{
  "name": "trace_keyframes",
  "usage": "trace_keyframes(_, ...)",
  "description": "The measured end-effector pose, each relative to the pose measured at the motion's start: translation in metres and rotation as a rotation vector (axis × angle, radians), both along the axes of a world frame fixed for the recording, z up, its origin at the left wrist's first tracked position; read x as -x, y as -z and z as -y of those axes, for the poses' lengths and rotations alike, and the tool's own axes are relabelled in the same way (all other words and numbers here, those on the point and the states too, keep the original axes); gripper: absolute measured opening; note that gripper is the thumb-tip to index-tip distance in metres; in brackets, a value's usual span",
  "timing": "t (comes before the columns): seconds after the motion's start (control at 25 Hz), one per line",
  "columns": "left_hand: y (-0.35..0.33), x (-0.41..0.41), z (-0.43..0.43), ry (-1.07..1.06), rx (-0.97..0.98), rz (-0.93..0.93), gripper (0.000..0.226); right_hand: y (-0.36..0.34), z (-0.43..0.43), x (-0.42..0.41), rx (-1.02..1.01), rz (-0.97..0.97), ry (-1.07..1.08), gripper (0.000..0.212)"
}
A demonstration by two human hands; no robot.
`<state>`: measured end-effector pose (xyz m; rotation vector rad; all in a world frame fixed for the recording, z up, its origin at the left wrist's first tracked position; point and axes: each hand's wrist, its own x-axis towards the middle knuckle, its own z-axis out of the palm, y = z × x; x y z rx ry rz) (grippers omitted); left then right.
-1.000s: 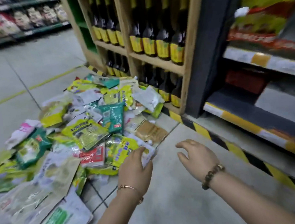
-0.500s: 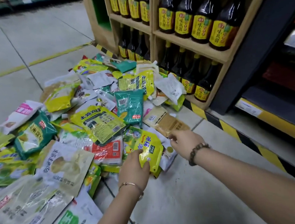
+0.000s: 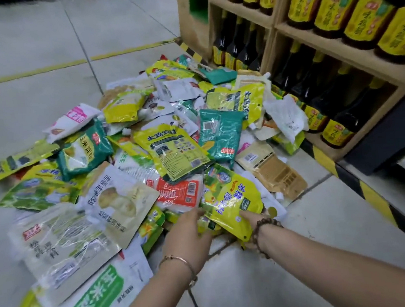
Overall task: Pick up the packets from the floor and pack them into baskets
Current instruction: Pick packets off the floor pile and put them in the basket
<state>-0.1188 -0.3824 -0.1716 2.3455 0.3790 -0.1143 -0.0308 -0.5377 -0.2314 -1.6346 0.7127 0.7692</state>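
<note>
Yellow foil, blue lettering: the yellow packet (image 3: 230, 200) lies at the near edge of the heap of packets (image 3: 124, 106), its lower end tilted up off the tiled floor (image 3: 292, 268) between two bare hands.

The right hand (image 3: 250, 219) is mostly hidden beneath it. One digit (the thumb, by its position) presses on the packet's printed face near the bottom right corner while the rest of the hand goes underneath, so the packet is pinched there. A beaded bracelet (image 3: 264, 228) circles that wrist.

The left hand (image 3: 188, 237) comes in from the other side, back upward, its fingers reaching forward against the packet's lower left edge and the smaller sachets under it. The fingertips disappear among the wrappers, so I cannot tell whether they curl round anything or merely touch. A thin bangle (image 3: 181, 259) sits on this wrist.

Just beside the held packet are a red-and-white packet (image 3: 180, 192) on the left and a tan packet (image 3: 271, 169) on the right. Behind them a green packet (image 3: 219, 132) rests on the heap, which spreads up to a wooden shelf (image 3: 334, 44) of dark bottles (image 3: 326, 12) with yellow labels.
</note>
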Motion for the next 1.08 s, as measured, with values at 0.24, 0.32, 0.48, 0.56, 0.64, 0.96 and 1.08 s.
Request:
trace_keyframes(0.24, 0.004, -0.021, -0.011, -0.061, 0.07, -0.02, 0.045, -0.015, 0.021, -0.012, 0.146, 0.433, 0.161, 0.011)
trace_keyframes(0.32, 0.002, -0.031, -0.01, -0.095, 0.194, 0.02, 0.049, -0.052, 0.051, -0.032, 0.188, 0.661, 0.069, 0.018)
trace_keyframes(0.48, -0.002, -0.031, 0.003, -0.108, 0.455, 0.089, 0.07, -0.124, 0.093, -0.049, 0.067, 0.914, -0.234, 0.028)
trace_keyframes(0.56, 0.001, -0.024, 0.011, -0.095, 0.557, 0.016, 0.091, -0.139, 0.085, -0.044, 0.0, 0.893, -0.378, 0.024)
trace_keyframes(0.64, 0.006, -0.011, 0.02, -0.078, 0.718, -0.087, 0.091, -0.136, 0.063, -0.04, -0.066, 0.835, -0.453, 0.023)
trace_keyframes(0.96, 0.019, 0.048, -0.006, -0.662, 0.967, -0.1, 0.023, -0.074, -0.069, -0.046, -0.323, 0.676, -0.282, 0.015)
trace_keyframes(1.08, 0.019, 0.068, -0.033, -0.854, 0.951, -0.076, 0.014, -0.045, -0.113, -0.057, 0.019, 0.719, -0.525, 0.042)
